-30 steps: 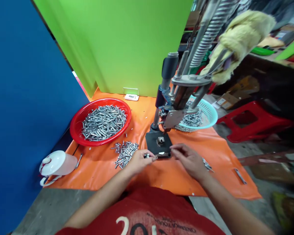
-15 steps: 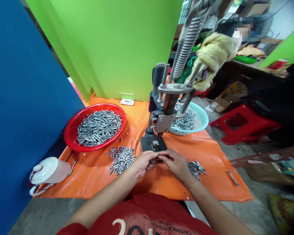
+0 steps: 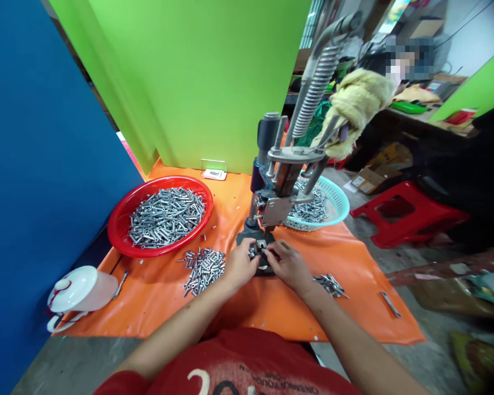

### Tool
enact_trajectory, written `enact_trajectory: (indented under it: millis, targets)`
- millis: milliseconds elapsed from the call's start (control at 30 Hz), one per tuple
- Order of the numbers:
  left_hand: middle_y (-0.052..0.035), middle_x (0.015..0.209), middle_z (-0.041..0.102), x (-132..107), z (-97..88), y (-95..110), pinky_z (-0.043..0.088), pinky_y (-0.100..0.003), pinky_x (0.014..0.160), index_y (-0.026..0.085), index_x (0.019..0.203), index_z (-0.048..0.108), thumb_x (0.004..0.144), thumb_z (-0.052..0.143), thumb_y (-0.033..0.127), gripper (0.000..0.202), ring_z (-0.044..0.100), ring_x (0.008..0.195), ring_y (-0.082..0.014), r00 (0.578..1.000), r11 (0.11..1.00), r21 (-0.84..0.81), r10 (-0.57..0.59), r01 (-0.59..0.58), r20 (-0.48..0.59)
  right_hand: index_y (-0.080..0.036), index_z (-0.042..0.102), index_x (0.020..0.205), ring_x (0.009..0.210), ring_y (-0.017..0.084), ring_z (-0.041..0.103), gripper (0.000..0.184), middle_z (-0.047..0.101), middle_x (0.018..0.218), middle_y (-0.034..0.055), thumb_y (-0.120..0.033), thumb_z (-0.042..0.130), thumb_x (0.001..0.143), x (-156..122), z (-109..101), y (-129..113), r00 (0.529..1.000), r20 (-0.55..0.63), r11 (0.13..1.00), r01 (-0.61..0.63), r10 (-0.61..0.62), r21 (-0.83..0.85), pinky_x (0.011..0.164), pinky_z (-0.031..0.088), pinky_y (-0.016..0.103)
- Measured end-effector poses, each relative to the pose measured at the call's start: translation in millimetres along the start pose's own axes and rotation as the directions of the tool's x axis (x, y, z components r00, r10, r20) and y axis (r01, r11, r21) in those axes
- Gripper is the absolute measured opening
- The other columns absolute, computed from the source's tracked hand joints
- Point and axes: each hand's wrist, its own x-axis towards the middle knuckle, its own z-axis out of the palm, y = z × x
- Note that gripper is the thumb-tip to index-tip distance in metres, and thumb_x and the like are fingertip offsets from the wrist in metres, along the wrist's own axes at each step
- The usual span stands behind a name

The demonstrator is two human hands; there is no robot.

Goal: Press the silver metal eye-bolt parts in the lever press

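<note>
My left hand (image 3: 239, 265) and my right hand (image 3: 288, 265) meet over the dark base plate (image 3: 247, 238) of a hand press (image 3: 280, 181). Both pinch a small metal part (image 3: 255, 251) at the die, fingers closed around it. A loose pile of small metal pieces (image 3: 201, 267) lies just left of my left hand. A smaller pile (image 3: 330, 285) lies right of my right hand. The press lever carries a yellow fluffy pad (image 3: 356, 107).
A red bowl (image 3: 123, 211) full of metal pieces sits at the left on the orange sheet (image 3: 354, 252). A teal basket (image 3: 340, 200) with more pieces stands behind the press. A white lidded jug (image 3: 80, 288), a red stool (image 3: 403, 211) and another person are nearby.
Both hands moved forward from the near edge of the plate to the die, bringing the small part with them. The camera view shifted slightly.
</note>
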Motion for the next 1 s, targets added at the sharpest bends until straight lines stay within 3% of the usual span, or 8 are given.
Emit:
enact_trajectory:
  millis: [133, 333, 667, 833, 933, 1000]
  targets:
    - [-0.0064, 0.103, 0.068, 5.4, -0.6, -0.7, 0.048, -0.031, 0.08, 0.024, 0.122, 0.051, 0.08, 0.059, 0.028, 0.043, 0.064, 0.093, -0.0221, 0.997, 0.969, 0.238, 0.051, -0.062, 0.052, -0.016, 0.06, 0.087, 0.08, 0.013, 0.054, 0.023, 0.057, 0.083, 0.0058, -0.029, 0.041, 0.093, 4.1, 3.3, -1.2, 0.997, 0.019, 0.979, 0.075, -0.073, -0.189, 0.072, 0.039, 0.022]
    - [-0.0067, 0.106, 0.069, 13.0, 1.9, -1.6, 0.049, -0.032, 0.083, 0.023, 0.12, 0.054, 0.084, 0.055, 0.03, 0.036, 0.064, 0.098, -0.0227, 0.991, 0.93, 0.343, 0.109, -0.131, 0.083, -0.018, 0.06, 0.084, 0.079, 0.013, 0.053, 0.021, 0.057, 0.086, 0.0047, -0.029, 0.044, 0.091, 8.9, 4.7, -6.3, 0.997, 0.064, 0.933, 0.055, -0.035, -0.356, 0.071, 0.035, 0.025]
    - [-0.0087, 0.115, 0.066, 11.7, 7.3, -12.7, 0.05, -0.032, 0.081, 0.02, 0.125, 0.052, 0.088, 0.049, 0.031, 0.039, 0.065, 0.1, -0.0236, 0.97, 0.848, 0.471, 0.225, -0.242, 0.092, -0.019, 0.06, 0.088, 0.079, 0.015, 0.054, 0.02, 0.059, 0.088, 0.0045, -0.031, 0.044, 0.09, 14.0, -1.3, -17.0, 0.996, 0.085, 0.92, 0.014, 0.021, -0.393, 0.07, 0.033, 0.028]
    - [-0.0083, 0.107, 0.069, 13.9, 8.5, -9.8, 0.049, -0.031, 0.077, 0.02, 0.121, 0.055, 0.088, 0.048, 0.031, 0.035, 0.065, 0.097, -0.0242, 0.971, 0.825, 0.514, 0.224, -0.233, 0.08, -0.019, 0.059, 0.093, 0.082, 0.015, 0.055, 0.026, 0.061, 0.092, 0.0051, -0.038, 0.042, 0.092, 16.4, -1.0, -15.0, 0.996, 0.072, 0.935, -0.025, 0.054, -0.354, 0.071, 0.035, 0.025]
    - [-0.007, 0.102, 0.07, 16.4, 9.2, -6.6, 0.048, -0.03, 0.074, 0.021, 0.116, 0.057, 0.088, 0.049, 0.033, 0.032, 0.066, 0.094, -0.0234, 0.979, 0.828, 0.524, 0.194, -0.2, 0.066, -0.02, 0.057, 0.103, 0.082, 0.012, 0.057, 0.032, 0.061, 0.1, 0.0036, -0.046, 0.044, 0.091, 9.9, -13.6, -1.0, 0.984, 0.087, 0.954, -0.129, 0.158, -0.272, 0.068, 0.036, 0.022]
    - [-0.0059, 0.1, 0.07, 16.9, 10.2, -5.5, 0.047, -0.029, 0.073, 0.022, 0.114, 0.057, 0.088, 0.049, 0.034, 0.03, 0.066, 0.092, -0.0224, 0.985, 0.838, 0.519, 0.165, -0.165, 0.046, -0.022, 0.057, 0.105, 0.081, 0.01, 0.057, 0.03, 0.06, 0.104, 0.0019, -0.045, 0.045, 0.091, -2.7, -31.0, 14.6, 0.951, 0.125, 0.937, -0.246, 0.283, -0.25, 0.067, 0.035, 0.02]
